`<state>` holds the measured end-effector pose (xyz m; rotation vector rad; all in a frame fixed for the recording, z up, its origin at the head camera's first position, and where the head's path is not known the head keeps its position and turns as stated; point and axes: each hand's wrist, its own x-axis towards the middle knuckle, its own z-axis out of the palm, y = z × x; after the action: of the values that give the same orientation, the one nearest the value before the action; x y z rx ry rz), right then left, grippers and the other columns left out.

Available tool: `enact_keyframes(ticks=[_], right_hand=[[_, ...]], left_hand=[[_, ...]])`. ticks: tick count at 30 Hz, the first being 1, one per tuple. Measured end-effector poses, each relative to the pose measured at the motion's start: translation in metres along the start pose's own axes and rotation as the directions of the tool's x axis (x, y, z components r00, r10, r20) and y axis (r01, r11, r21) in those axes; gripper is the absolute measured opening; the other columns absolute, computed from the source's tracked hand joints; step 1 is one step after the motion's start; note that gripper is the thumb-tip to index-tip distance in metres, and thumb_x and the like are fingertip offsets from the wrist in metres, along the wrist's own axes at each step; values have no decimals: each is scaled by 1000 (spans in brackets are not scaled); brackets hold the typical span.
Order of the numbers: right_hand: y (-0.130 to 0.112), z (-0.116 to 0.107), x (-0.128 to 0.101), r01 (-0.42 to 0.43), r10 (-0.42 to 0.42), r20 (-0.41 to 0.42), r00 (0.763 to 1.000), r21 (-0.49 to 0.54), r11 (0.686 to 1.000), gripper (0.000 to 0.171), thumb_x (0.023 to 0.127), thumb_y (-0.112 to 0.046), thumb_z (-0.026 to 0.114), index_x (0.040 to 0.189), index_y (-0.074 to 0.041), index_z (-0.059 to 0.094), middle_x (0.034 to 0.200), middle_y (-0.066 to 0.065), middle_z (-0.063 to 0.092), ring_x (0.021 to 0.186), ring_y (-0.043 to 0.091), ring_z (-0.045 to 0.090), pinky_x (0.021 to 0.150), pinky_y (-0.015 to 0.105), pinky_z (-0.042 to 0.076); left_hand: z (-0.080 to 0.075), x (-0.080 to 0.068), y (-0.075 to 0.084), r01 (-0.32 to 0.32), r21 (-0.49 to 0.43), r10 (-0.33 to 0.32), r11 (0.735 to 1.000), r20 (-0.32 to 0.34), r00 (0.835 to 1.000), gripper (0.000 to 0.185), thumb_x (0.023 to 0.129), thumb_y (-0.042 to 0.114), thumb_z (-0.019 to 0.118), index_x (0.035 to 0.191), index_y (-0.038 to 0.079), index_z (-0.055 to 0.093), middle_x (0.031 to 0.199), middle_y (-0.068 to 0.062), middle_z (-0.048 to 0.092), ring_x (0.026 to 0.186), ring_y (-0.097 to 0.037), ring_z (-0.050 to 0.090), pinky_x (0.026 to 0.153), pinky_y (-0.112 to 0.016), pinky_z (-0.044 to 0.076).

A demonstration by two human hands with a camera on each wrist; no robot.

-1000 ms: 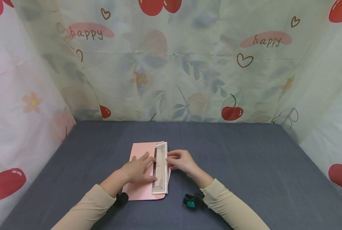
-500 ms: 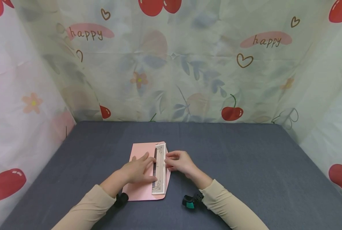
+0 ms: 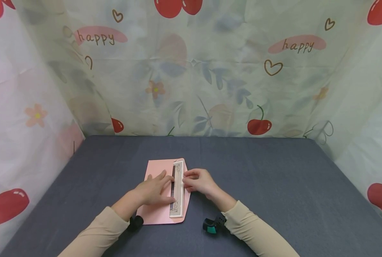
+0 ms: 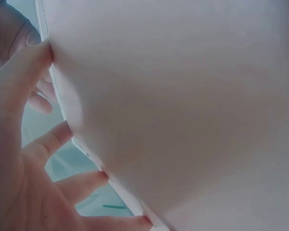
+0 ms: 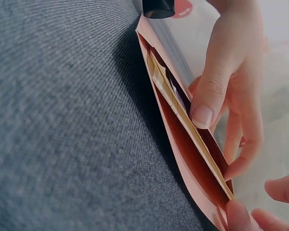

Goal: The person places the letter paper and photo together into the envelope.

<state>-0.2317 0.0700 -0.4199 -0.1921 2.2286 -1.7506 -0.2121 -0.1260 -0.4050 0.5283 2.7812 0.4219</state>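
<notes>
A pink envelope [image 3: 158, 216] lies on the table, its opening towards the right. A cream card with a white border and scrolled corners [image 3: 178, 192] sits partly inside it. From the right wrist view, the card's layered yellowish edge [image 5: 197, 139] shows between the envelope's two panels, which stand apart. My left hand [image 3: 153, 189] lies across the envelope with fingers spread, fingertips and thumb at the upper panel's edge. In the left wrist view that panel [image 4: 183, 120] is blurred and fills most of the frame. My right hand [image 3: 202, 182] pinches the card's right edge with bent fingers.
A dark grey cloth [image 3: 268, 185] covers the table. Printed curtains [image 3: 194, 89] with cherries and hearts rise behind it and along both sides. Black wrist cameras [image 3: 214, 225] sit beneath both wrists, close to the tabletop.
My right hand has shifted slightly left, and the card has slid with it further into the envelope. More of the pink flap shows at the right. The left hand stays put.
</notes>
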Motion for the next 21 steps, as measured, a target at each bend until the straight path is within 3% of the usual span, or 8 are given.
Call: enact_keyframes(ticks=[11,21], right_hand=[[3,2,3,-8,8,15,1000,-6,1000,30,87,-9,63,112,7,59,98,21,68,68,10,65,64,27,57],[0,4,1,-4,4,40,999,-11,1000,32,88,-8,61,115,8,57,101,24,66,71,11,65,66,30,57]], left_hand=[[1,0,0,-18,4,18,1000,-6,1000,60,78,53,66,128,25,47,151,-20,29,125,-46,46,107,-63,25],[1,1,0,-9,12,9,1000,0,1000,60,79,53,66,128,25,46,152,-19,28,126,-47,44,107,-63,26]])
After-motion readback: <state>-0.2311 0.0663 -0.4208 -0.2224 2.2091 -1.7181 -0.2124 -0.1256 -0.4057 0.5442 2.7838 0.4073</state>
